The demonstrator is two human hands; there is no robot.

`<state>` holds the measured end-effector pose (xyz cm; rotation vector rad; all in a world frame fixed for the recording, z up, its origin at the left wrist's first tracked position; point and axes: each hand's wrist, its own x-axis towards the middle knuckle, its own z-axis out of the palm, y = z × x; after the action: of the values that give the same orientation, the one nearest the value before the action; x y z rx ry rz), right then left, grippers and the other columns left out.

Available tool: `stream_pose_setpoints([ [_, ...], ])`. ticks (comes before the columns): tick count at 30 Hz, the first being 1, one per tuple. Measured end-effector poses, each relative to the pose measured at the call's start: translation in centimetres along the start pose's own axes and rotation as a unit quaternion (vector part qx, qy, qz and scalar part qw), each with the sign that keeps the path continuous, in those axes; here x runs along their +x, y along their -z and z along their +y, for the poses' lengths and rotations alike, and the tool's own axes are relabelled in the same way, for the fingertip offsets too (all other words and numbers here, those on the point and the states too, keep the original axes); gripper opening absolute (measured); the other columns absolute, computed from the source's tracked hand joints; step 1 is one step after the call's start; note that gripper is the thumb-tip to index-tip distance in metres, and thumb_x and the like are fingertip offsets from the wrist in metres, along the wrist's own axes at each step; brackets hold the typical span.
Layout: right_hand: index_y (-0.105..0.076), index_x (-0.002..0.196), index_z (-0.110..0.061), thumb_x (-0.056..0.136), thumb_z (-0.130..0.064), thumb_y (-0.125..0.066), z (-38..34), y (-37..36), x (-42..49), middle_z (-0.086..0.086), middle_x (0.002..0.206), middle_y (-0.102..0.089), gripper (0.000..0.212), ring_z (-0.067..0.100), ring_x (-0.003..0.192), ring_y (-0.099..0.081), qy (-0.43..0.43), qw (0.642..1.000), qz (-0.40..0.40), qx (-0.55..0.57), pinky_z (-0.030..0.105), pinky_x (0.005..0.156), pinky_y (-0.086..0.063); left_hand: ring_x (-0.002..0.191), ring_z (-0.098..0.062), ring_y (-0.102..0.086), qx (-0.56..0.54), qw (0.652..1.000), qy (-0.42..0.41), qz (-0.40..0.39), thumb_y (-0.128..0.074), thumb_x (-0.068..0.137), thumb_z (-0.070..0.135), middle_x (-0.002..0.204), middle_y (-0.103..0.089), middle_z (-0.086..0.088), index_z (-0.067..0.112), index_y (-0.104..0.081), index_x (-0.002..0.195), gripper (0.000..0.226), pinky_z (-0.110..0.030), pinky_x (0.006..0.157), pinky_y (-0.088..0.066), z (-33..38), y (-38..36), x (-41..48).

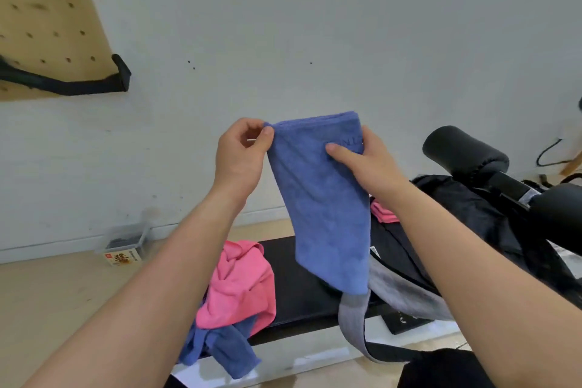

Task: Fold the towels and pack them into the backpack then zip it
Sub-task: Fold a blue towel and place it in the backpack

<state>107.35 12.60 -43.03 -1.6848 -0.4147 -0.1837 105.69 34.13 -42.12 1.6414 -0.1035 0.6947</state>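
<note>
**Fig.: fold step, in mid-air.** Left grip point(241, 153) pinches the top-left corner of the blue towel point(324, 198) btw. thumb & fingers. Right grip point(365, 161) grasps the top-right edge, thumb on the front face, fingers hidden behind. The towel hangs as a narrow doubled strip above the tabletop point(302, 287), its lower end in front of the grey strap point(352, 321) of the backpack point(472, 208).

The backpack lies at right, mouth apparently open; a folded pink towel point(382, 213) shows in it. At left is a loose pile: a crumpled pink towel point(239, 283) w/ a second blue towel point(217, 346) drooping over the front edge.

Step in hand, prob.: folding the blue towel. Packing looks partly done, zip not yet. The next move calls for one more fold, top to bottom, corners matched. Then a carry rightward into the mouth w/o the layers slipping.
</note>
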Motion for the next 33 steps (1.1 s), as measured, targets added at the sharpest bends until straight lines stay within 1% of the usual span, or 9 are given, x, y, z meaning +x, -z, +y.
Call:
stream_pose_setpoints([
  [3,-0.066,0.106,-0.013,0.091,-0.022,-0.067,-0.5,-0.4,0.0,0.006,0.1,-0.074,0.017,0.013,0.089,-0.07,0.001,0.998,-0.012,-0.061,0.041,0.082,-0.057,0.084,-0.013,-0.059,0.031,0.999,0.038,0.01,-0.053,0.098,0.027,0.089,-0.064,0.005,0.019,-0.058,0.093,0.011,-0.033,0.082,-0.052,0.1,-0.6,0.2],
  [6,-0.056,0.093,-0.007,0.088,-0.02,-0.072,-0.3,-0.5,-0.2,0.011,0.091,-0.071,0.021,0.018,0.079,-0.066,-0.02,0.999,0.033,-0.017,0.046,0.074,-0.058,0.078,-0.008,-0.052,0.084,0.994,0.069,0.029,-0.044,0.104,0.029,0.086,-0.056,0.01,0.016,-0.051,0.104,0.015,-0.022,0.066,-0.04,-0.9,-0.8,-0.8],
  [8,-0.051,0.089,-0.009,0.088,-0.013,-0.07,0.0,-0.6,-0.4,0.01,0.086,-0.067,0.019,0.019,0.077,-0.063,-0.039,0.999,0.023,-0.004,0.043,0.071,-0.059,0.08,-0.008,-0.056,0.081,0.993,0.089,0.023,-0.043,0.104,0.03,0.09,-0.06,0.009,0.017,-0.05,0.108,0.015,-0.023,0.067,-0.041,-2.1,-0.6,-1.5],
  [12,-0.057,0.098,-0.009,0.09,-0.009,-0.069,0.8,-0.5,-0.7,0.011,0.097,-0.073,0.014,0.02,0.081,-0.067,-0.067,0.998,-0.02,0.001,0.036,0.072,-0.06,0.098,-0.014,-0.065,0.067,0.993,0.096,-0.026,-0.055,0.1,0.03,0.105,-0.069,0.002,0.015,-0.062,0.114,0.021,-0.026,0.083,-0.05,-3.6,0.1,-2.4],
  [15,-0.066,0.113,-0.006,0.091,-0.009,-0.068,1.4,0.0,-0.5,0.011,0.103,-0.075,0.022,0.023,0.094,-0.072,-0.07,0.996,-0.045,-0.02,0.038,0.079,-0.061,0.093,-0.009,-0.065,0.082,0.99,0.082,-0.084,-0.072,0.089,0.022,0.104,-0.07,0.005,0.017,-0.067,0.114,0.026,-0.023,0.082,-0.053,-4.0,1.1,-3.0],
  [19,-0.064,0.107,-0.004,0.096,-0.015,-0.062,1.8,0.3,-0.7,0.013,0.099,-0.072,0.016,0.022,0.084,-0.069,-0.092,0.991,-0.079,-0.05,0.038,0.07,-0.061,0.088,-0.01,-0.066,0.119,0.982,0.071,-0.126,-0.077,0.084,0.012,0.098,-0.071,0.007,0.018,-0.071,0.106,0.024,-0.037,0.084,-0.057,-4.6,2.4,-2.9],
  [27,-0.059,0.102,-0.009,0.099,-0.031,-0.055,3.0,-1.0,-0.6,0.006,0.081,-0.063,0.022,0.016,0.064,-0.061,-0.126,0.984,-0.099,-0.072,0.026,0.048,-0.046,0.071,-0.009,-0.064,0.166,0.973,0.073,-0.144,-0.069,0.09,0.018,0.09,-0.071,0.002,0.017,-0.072,0.101,0.011,-0.023,0.058,-0.049,-4.8,3.3,-2.7],
  [30,-0.058,0.101,-0.011,0.099,-0.031,-0.054,5.1,-1.8,0.3,0.0,0.076,-0.062,0.021,0.01,0.056,-0.057,-0.125,0.98,-0.096,-0.12,0.024,0.047,-0.045,0.081,-0.015,-0.066,0.206,0.965,0.079,-0.14,-0.07,0.089,0.022,0.094,-0.071,0.003,0.02,-0.072,0.1,0.011,-0.03,0.069,-0.053,-6.9,3.2,-2.2],
  [33,-0.055,0.093,-0.021,0.098,-0.031,-0.054,8.6,-2.8,1.8,-0.004,0.08,-0.065,0.012,0.007,0.062,-0.055,-0.082,0.967,-0.088,-0.226,0.025,0.056,-0.039,0.092,-0.014,-0.065,0.301,0.942,0.067,-0.136,-0.07,0.088,0.026,0.097,-0.071,0.006,0.023,-0.073,0.099,0.012,-0.026,0.078,-0.047,-10.5,2.7,-1.5],
])
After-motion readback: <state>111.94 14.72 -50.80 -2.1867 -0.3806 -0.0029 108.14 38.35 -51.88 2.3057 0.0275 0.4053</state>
